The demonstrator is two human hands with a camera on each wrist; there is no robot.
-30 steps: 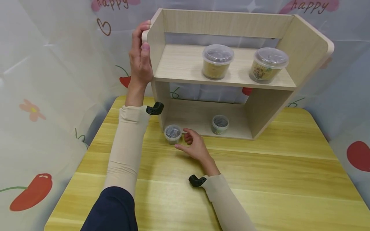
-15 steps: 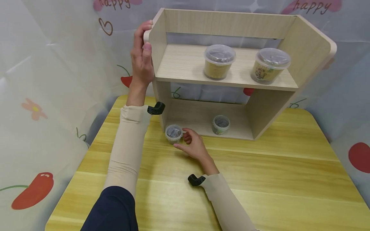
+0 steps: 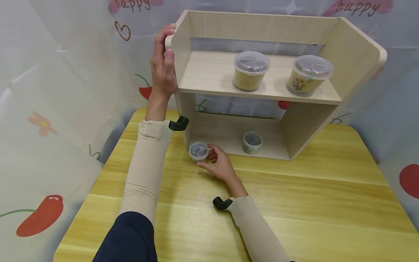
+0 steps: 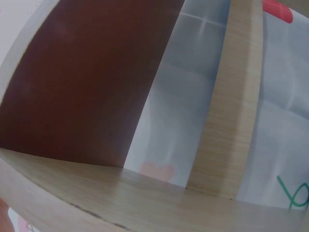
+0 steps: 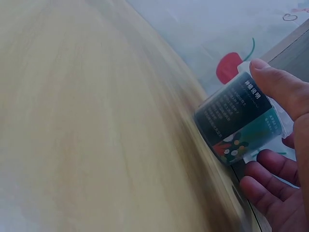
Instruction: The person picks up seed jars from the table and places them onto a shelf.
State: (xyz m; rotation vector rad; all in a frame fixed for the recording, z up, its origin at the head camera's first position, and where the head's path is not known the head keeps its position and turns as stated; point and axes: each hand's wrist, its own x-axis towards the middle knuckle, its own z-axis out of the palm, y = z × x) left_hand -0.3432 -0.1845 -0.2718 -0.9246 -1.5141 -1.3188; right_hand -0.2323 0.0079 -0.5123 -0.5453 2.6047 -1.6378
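My left hand (image 3: 163, 69) holds the left side panel of the small two-tier wooden shelf (image 3: 229, 94), its fingertips bent over the panel's front edge. Low at the shelf's front left corner, my right hand (image 3: 218, 163) pinches a small lidded plastic cup (image 3: 198, 151) between thumb and index finger. In the right wrist view, this cup (image 5: 236, 121) shows a dark printed label with flowers, and the thumb (image 5: 275, 82) lies on its lid rim. The other fingers are loosely bent. Most of the left hand is hidden in the left wrist view.
Two larger lidded cups, the middle one (image 3: 251, 71) and the right one (image 3: 309, 75), stand on the upper tier. Another small cup (image 3: 252, 142) stands on the lower tier. The shelf rests on a yellow wooden table (image 3: 311, 203), with printed cloth behind.
The right hand has closed in slightly on the small cup, narrowing the gap between them. The left hand stays on the shelf panel. The head view has shifted a little.
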